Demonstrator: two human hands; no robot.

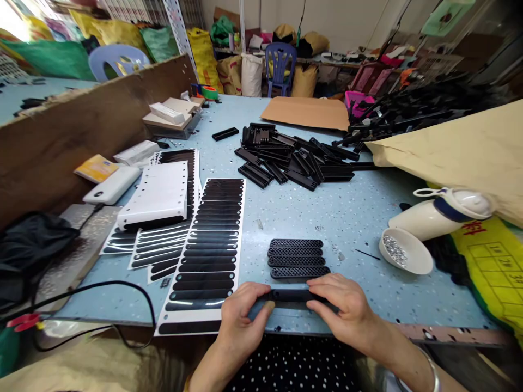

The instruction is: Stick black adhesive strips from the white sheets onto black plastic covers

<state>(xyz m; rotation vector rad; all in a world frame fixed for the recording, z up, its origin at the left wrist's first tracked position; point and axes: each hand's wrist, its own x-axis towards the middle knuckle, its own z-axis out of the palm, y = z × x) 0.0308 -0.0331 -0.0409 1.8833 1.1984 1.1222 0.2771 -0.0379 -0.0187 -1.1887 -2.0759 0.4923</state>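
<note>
Fingers of the left hand [242,318] and the right hand [342,306] close on the two ends of a narrow black strip [291,295], which lies level between them at the near edge of the speckled pale-blue table [359,212]. Just beyond it sit four oblong black grilles [297,258] with a mesh texture, side by side. Left of these lies a white sticker sheet [209,245] of glossy black oblong pads; to the right, a white bowl [412,260] of shiny metal bits.
</note>
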